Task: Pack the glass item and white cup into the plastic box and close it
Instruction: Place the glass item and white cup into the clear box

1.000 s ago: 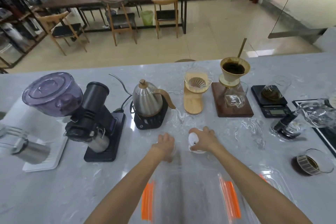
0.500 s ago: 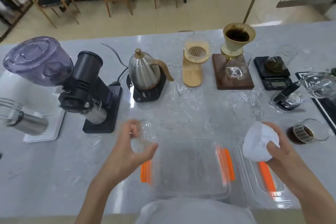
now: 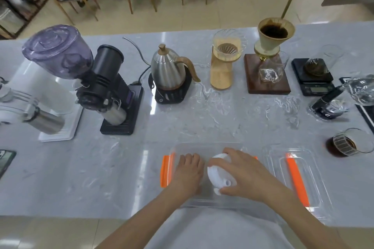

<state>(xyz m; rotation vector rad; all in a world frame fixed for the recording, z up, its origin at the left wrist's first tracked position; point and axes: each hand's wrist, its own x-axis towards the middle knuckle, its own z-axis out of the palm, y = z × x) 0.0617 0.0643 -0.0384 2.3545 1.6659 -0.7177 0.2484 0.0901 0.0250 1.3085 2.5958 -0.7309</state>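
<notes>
The clear plastic box (image 3: 202, 145) with orange clips (image 3: 166, 171) stands near the counter's front edge. Both hands are down inside it. My right hand (image 3: 245, 176) grips the white cup (image 3: 217, 175), which lies on its side in the middle of the box. My left hand (image 3: 188, 175) rests knuckles up in the box's left half, fingers curled; the glass item is hidden under it. The box's clear lid (image 3: 272, 159), with an orange strip, lies flat on the counter just right of the box.
Along the back stand two coffee grinders (image 3: 109, 87), a steel kettle (image 3: 170, 70), a glass dripper on a wooden stand (image 3: 222, 62), a filled dripper stand (image 3: 269, 50) and a scale (image 3: 315, 81). A glass of coffee (image 3: 348, 143) sits right of the lid.
Both hands came down and inward into the box, the right one bringing the white cup from the right, the left one bringing the glass item. The camera tilted further down.
</notes>
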